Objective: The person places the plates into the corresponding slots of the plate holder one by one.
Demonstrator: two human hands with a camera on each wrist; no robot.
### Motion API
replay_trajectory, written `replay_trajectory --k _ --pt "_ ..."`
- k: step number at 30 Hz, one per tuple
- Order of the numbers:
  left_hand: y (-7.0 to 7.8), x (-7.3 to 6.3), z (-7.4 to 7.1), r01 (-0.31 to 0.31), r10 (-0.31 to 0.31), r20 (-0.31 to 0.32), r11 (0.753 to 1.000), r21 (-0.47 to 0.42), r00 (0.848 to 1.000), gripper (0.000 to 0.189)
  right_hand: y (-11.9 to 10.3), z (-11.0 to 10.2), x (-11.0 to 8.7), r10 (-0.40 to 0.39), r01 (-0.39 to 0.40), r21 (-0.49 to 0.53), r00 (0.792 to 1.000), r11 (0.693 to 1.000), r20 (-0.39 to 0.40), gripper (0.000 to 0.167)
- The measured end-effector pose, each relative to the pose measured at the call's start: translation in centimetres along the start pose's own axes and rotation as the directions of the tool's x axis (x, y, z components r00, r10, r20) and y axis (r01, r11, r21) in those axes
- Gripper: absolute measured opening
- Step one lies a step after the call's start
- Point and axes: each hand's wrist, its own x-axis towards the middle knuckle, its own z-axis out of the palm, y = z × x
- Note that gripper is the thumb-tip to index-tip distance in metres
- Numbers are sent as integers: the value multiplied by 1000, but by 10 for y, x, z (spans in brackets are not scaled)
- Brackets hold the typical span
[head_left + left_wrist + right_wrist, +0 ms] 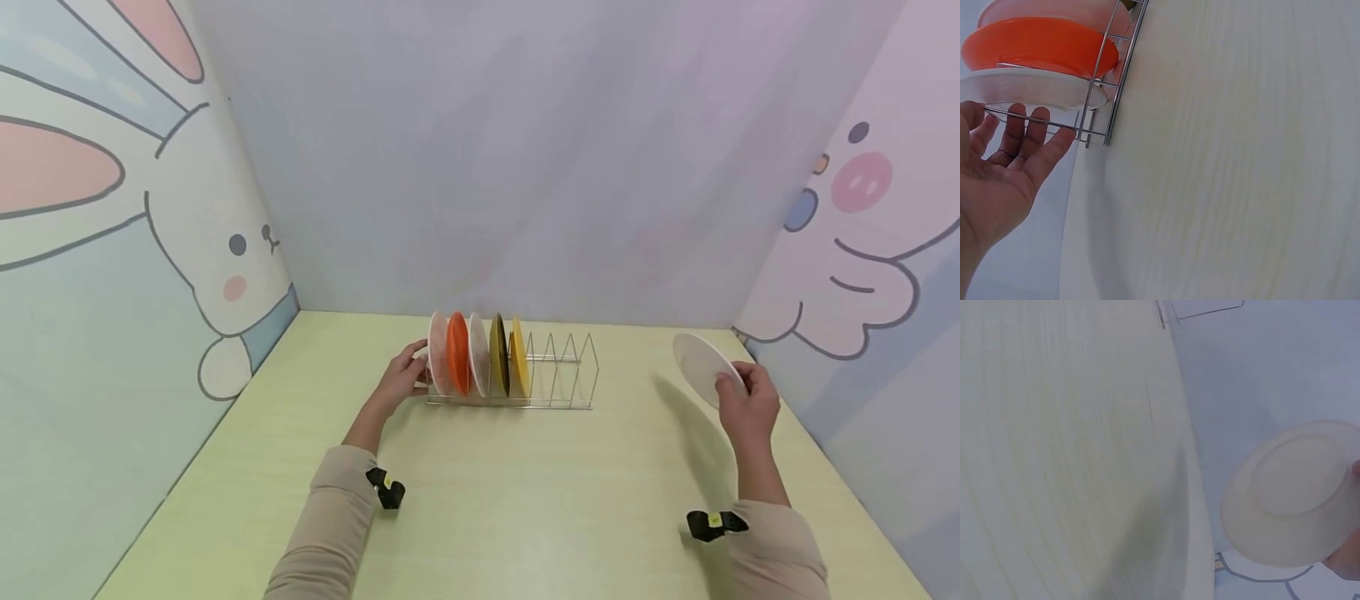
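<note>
A wire dish rack [555, 407] stands on the table with several plates upright in its left slots. From the left they are a pale plate [438, 354], an orange plate [457, 357], a white plate [477, 357], a dark-and-yellow plate [498, 357] and a yellow plate [519, 358]. At the rack's left end, my left hand [401, 379] holds the end wire, its fingers bent around it in the left wrist view. Off to the right, my right hand [750, 408] pinches the rim of another white plate [1297, 487], raised above the table and tilted.
Beyond the yellow plate, the rack's right slots show only bare wires [573, 371]. A grey wall [510, 167] rises behind the pale table [525, 500]. Side walls with cartoon animals flank it.
</note>
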Motion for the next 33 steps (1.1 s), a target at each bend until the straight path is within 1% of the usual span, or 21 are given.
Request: replay_trajectory --k 3,6,9,12,14,19,23,27,29,33 --pt "-10 7 -2 -2 2 -10 1000 -1 1000 43 -3 1 0 -25 25 3 1000 1000 -3 22" --pt "-18 10 -3 -10 10 -21 1000 21 1000 43 -4 2 0 -39 39 8 999 999 -6 21" --pt "-19 11 -3 -20 21 -30 1000 23 999 43 -11 2 -4 -11 11 17 1000 1000 -2 20" --pt "-18 11 -3 -18 18 -32 1000 7 999 43 -20 1 -12 31 -31 34 999 999 7 18" --pt "-17 12 -3 -20 20 -27 1000 -8 999 43 -26 1 -17 31 -31 49 999 998 7 17" --pt "-18 12 -6 -30 30 -7 999 -20 1000 43 -37 5 -28 -19 19 102 1000 995 3 16" --pt "-18 13 -7 -25 26 10 999 -37 1000 45 -48 10 -35 -71 70 161 997 984 -1 19" --pt "-19 15 -7 -31 33 27 998 -47 999 46 -60 17 -40 -130 131 232 991 964 -18 23" --pt "-20 16 -7 -32 33 26 998 -48 999 46 -65 21 -42 -152 153 266 988 952 -25 24" --pt "-21 17 -6 -25 25 12 999 -32 1000 44 -75 28 -47 -168 168 331 985 929 -28 24"
